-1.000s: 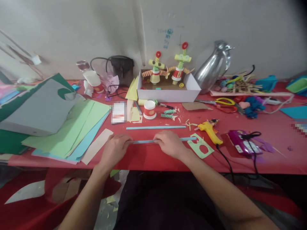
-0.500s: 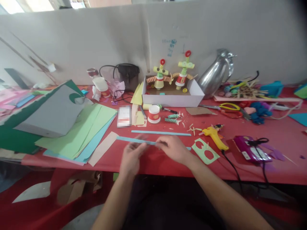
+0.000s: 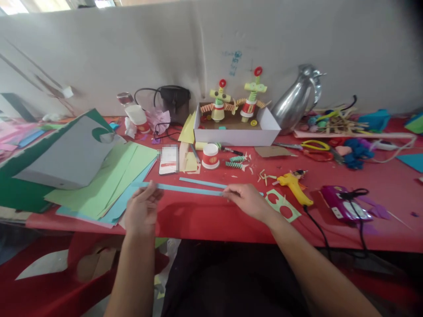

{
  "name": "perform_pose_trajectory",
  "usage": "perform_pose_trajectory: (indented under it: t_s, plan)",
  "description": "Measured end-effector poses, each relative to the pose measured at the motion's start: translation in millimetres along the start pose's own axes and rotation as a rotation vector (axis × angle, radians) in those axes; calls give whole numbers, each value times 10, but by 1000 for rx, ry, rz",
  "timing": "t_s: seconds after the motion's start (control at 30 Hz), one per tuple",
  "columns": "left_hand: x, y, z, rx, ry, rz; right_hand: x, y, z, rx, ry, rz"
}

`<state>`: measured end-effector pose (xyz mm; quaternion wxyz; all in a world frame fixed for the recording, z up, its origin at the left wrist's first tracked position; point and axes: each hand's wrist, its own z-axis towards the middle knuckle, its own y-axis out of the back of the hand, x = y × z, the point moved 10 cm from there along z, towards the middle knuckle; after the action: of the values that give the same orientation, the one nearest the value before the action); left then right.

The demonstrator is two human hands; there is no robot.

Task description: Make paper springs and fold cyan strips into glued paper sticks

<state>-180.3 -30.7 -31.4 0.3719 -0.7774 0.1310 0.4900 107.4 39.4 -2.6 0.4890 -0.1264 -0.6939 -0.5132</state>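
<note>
A long blue paper strip (image 3: 188,189) stretches between my two hands just above the red table (image 3: 211,220). My left hand (image 3: 140,210) pinches its left end over the edge of the paper stack. My right hand (image 3: 246,200) pinches the strip near its right part. A second blue strip (image 3: 202,182) lies flat on the table just behind it. A green paper scrap with two round holes (image 3: 283,206) lies right of my right hand.
A stack of green, blue and grey paper sheets (image 3: 89,176) covers the left. A white box with two paper-cup figures (image 3: 236,125), a red-and-white cup (image 3: 210,156), a yellow glue gun (image 3: 294,182), a purple device (image 3: 343,203), scissors (image 3: 312,146) and a metal jug (image 3: 295,105) stand behind.
My left hand slid left along the strip from near the middle to its far left end. The strip is now pulled out straight and long. My right hand stayed about where it was.
</note>
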Motion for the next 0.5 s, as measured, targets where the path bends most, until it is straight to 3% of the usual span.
perform_pose_trajectory:
  t_s: [0.13,0.27,0.33,0.43,0.5]
  plan:
    - [-268,296,90,-148,-27,-25,-100,98,9,-24,5,-80]
    - [-502,474,99,-243,-59,-69,-307,411,3,-223,-60,-264]
    - [-531,477,103,-238,-67,-73,-319,644,-52,-386,-83,-444]
    - [-428,375,86,-196,-66,-40,-82,917,-204,-646,-33,-645]
    - [-290,227,36,-144,-66,-1,134,916,-255,-678,38,-580]
